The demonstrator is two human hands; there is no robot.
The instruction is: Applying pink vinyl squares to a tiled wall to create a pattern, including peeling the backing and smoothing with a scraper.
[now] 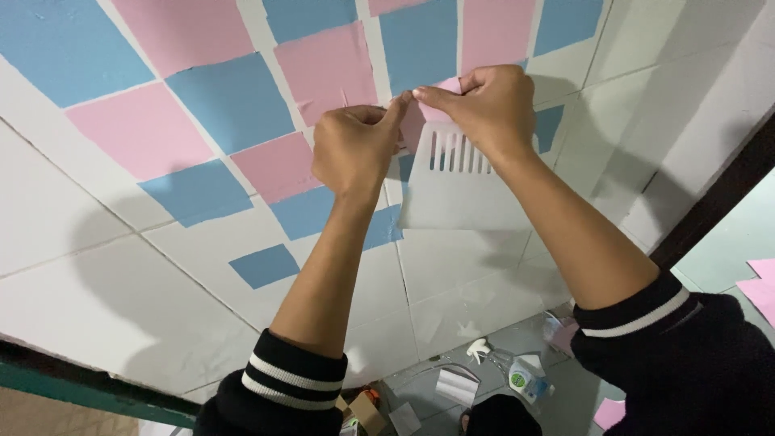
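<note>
My two hands are raised against a white tiled wall (97,274) covered with pink and blue square stickers. My right hand (488,105) holds a white plastic scraper (460,194) with slots near its top, and its thumb and forefinger pinch a pink sticker (424,113). Meeting it at the sticker's corner, my left hand (355,145) pinches the same pink sticker with thumb and forefinger. The scraper hangs down flat in front of the wall and hides part of a blue sticker (387,226).
Pink squares (141,129) and blue squares (234,101) alternate over the upper wall; one small blue square (264,266) sits lower. On the floor below lie a spray bottle (525,375), paper backing scraps (456,386) and pink sheets (763,287). A dark frame edge (718,198) runs at right.
</note>
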